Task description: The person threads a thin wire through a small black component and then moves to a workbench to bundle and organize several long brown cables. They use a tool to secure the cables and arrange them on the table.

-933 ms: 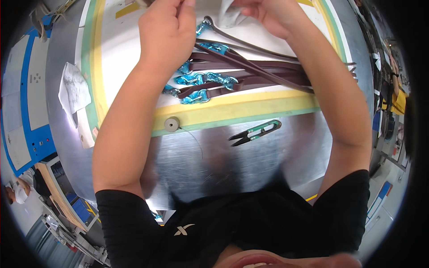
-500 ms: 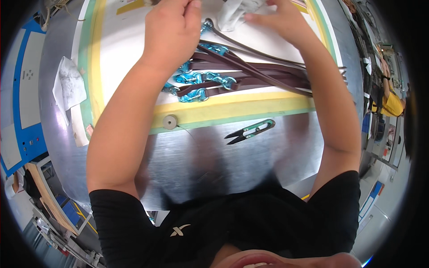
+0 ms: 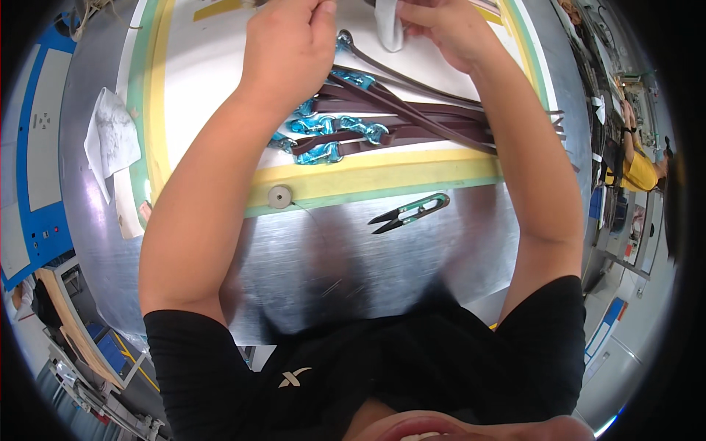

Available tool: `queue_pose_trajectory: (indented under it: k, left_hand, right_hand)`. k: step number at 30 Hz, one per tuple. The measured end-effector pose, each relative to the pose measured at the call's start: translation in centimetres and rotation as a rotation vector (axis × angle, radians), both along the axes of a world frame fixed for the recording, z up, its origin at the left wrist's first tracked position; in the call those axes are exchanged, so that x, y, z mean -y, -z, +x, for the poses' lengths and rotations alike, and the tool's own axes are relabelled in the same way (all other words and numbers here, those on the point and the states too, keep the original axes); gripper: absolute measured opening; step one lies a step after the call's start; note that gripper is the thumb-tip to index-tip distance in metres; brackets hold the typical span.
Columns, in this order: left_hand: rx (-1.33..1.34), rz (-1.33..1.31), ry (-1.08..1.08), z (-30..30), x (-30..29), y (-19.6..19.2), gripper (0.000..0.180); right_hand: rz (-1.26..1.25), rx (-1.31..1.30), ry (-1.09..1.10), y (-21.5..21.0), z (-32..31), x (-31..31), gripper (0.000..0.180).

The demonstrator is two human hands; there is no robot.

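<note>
At the top edge, my right hand (image 3: 448,31) pinches a folded white cloth (image 3: 389,28). My left hand (image 3: 290,44) is closed to its left, thumb against the curled fingers; whatever it grips is hidden or cut off by the frame. Below the hands lies a bundle of dark brown straps (image 3: 441,121), their ends running right under my right forearm. Metal clasps wrapped in blue film (image 3: 318,126) sit at the straps' left ends. Nearer me are a small round spool (image 3: 280,196) with a loose thread and green-handled thread snips (image 3: 410,213).
A white board edged with yellow tape (image 3: 382,168) and green tape lies on the metal table (image 3: 331,264). At left, a smudged white cloth (image 3: 114,132) hangs over the board's edge. A blue and white machine (image 3: 44,147) stands further left. Someone in a yellow shirt (image 3: 638,173) is far right.
The cloth was spread loosely beside my open right hand; now it is gathered narrow in that hand's fingers. My left hand has hardly moved.
</note>
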State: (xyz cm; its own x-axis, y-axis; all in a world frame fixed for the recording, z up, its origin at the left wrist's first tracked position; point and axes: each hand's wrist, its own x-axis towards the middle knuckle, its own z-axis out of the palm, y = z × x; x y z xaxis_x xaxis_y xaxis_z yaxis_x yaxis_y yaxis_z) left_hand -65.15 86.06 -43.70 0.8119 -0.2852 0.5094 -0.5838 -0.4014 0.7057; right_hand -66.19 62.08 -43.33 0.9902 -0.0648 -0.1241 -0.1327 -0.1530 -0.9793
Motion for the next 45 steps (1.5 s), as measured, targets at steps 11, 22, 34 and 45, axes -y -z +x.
queue_pose_trajectory:
  k: [11, 22, 34, 45]
  left_hand:
    - [0.046, -0.042, 0.016, 0.0, -0.1, -0.2, 0.008]
    - [-0.029, 0.013, -0.018, 0.1, 0.0, 0.9, 0.016]
    - [-0.074, -0.007, 0.008, 0.2, -0.2, 1.0, 0.016]
    - [0.014, 0.016, 0.023, 0.4, 0.0, 1.0, 0.016]
  right_hand:
    - [-0.269, 0.136, 0.149, -2.0, -0.1, -4.8, 0.019]
    - [-0.367, 0.24, 0.032, -0.1, 0.6, -2.3, 0.021]
    - [-1.176, 0.468, -0.04, 0.6, 0.7, -0.5, 0.02]
    - [-0.112, 0.084, -0.014, -1.8, -3.3, 8.5, 0.037]
